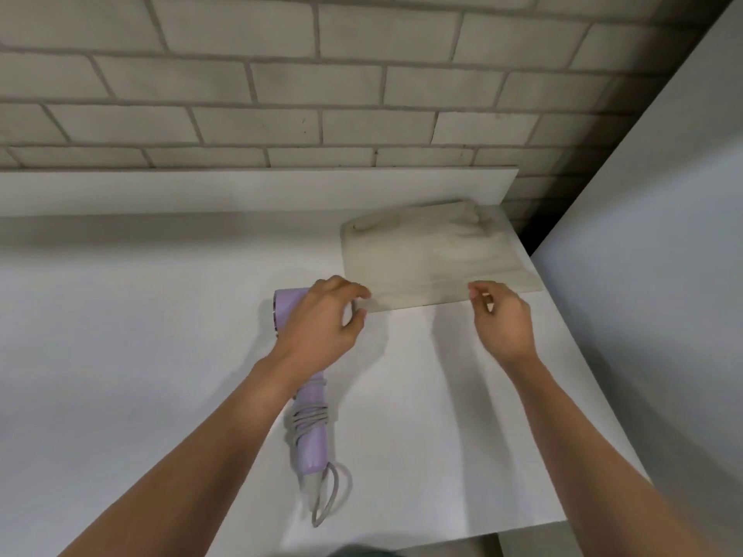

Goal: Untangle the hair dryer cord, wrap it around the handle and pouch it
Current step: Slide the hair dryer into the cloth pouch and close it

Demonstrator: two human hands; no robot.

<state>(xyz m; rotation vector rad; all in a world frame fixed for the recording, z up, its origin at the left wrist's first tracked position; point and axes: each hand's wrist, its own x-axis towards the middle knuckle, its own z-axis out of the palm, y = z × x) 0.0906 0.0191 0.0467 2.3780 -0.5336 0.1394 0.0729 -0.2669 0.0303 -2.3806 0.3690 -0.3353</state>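
- Pale brick wall (pixel 281 86) with dark joints fills the background, and a low white ledge (pixel 241 190) runs along its foot.
- Below the ledge lies a plain white worktop (pixel 161 315); its right edge runs beside a tall grey panel (pixel 663 235), with a dark gap between them at the far end.
- A flat beige cloth pouch (pixel 434 255) lies on the far right part of the worktop, close to the right edge, its far end slightly rumpled.
- A lilac hair dryer (pixel 309 444) lies on the worktop left of the pouch, with its handle pointing toward the person and its head at the far end, just beside the near-left corner of the pouch.
- The grey cord (pixel 309 418) is wound in several turns around the middle of the handle, and a loose loop of it lies on the worktop past the handle's near end.
- The left hand (pixel 321 327) hovers above the dryer's head and hides most of it; its thumb and curled fingers pinch the near-left corner of the pouch.
- The right hand (pixel 502 319) is at the near edge of the pouch toward its right side, with the fingers curled in and the thumb and forefinger meeting on that edge in a narrow pinch.
- Both forearms are bare and reach in from the bottom of the view, the left one crossing over the upper part of the dryer's handle.
- The two hands are well apart, one near each end of the pouch's near edge.
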